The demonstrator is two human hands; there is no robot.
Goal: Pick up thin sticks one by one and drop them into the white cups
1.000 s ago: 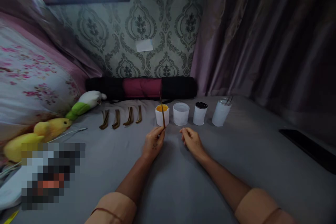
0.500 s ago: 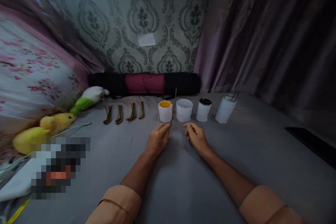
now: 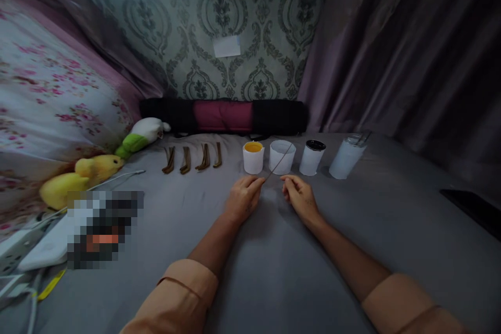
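Note:
Pinched in my left hand [image 3: 246, 195] is a thin brown stick [image 3: 280, 158], slanting up and right across the front of a pale white cup [image 3: 276, 166]. My right hand [image 3: 301, 198] is a little to the right of it, fingers curled closed; whatever they hold, if anything, is hidden. Beyond my left hand stands a white-wrapped cup with a yellow inside [image 3: 253, 162]. Farther right are a white cup with a black top [image 3: 312, 160] and a taller white container [image 3: 345, 159] with thin sticks poking out.
Several bent bundles of brown strips [image 3: 185, 162] lie in a row at the left on the grey sheet [image 3: 274, 271]. Plush toys [image 3: 64, 190], cables and a power strip [image 3: 23, 242] are at far left. A black and maroon roll [image 3: 223, 116] lies along the wall; a dark flat object [image 3: 473, 211] is far right.
The stick in my left hand has tipped from nearly upright to leaning right, across the pale cup. My right hand stays close by with fingers curled. The view has shifted slightly.

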